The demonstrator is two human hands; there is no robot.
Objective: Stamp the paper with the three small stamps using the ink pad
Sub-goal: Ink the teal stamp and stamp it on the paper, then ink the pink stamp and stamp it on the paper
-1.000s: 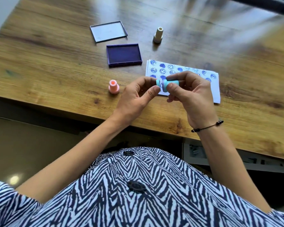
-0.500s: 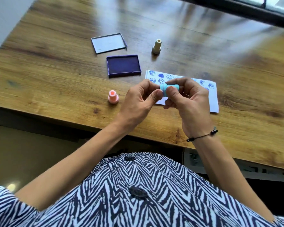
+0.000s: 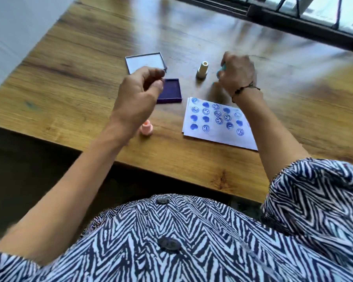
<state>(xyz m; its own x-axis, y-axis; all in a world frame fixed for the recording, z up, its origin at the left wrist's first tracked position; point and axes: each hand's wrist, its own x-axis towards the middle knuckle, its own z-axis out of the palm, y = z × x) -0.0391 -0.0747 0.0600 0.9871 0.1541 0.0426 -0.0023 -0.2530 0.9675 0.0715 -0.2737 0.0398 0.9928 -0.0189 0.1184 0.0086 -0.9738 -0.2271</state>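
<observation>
Paper [image 3: 218, 127] lies on the desk [image 3: 80, 82], toward you from your right hand [image 3: 237, 73], which grips the teal stamp [image 3: 222, 69] beside the cream stamp [image 3: 202, 70]. Your left hand [image 3: 140, 94] hovers over the pad [image 3: 171, 90], fingers curled, seemingly empty.

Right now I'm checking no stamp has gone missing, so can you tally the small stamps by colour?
Pink stamp, standing near the table's front edge: 1
Cream stamp, standing beyond the paper: 1
Blue stamp, mostly hidden in the right hand: 1
Total: 3 stamps
</observation>
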